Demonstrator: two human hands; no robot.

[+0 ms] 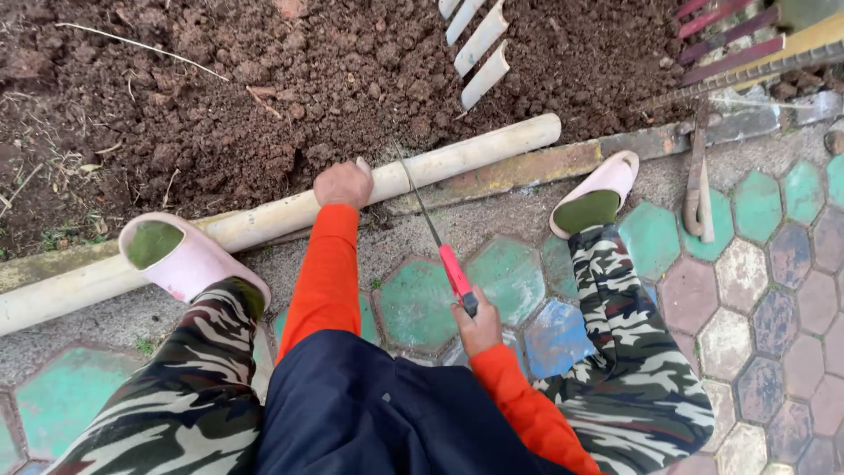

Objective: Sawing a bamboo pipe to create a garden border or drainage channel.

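A pale bamboo pole (264,220) runs from lower left to upper centre, stiff, smooth, likely to roll. The left hand (343,183) presses down on it, fingers curled. The right hand (479,327) grips the red-handled saw (437,242), blade resting across the pole.

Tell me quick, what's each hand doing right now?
Left hand: closed, pressing down on the pale bamboo pole.
Right hand: closed around the red handle of the saw, blade on the pole.
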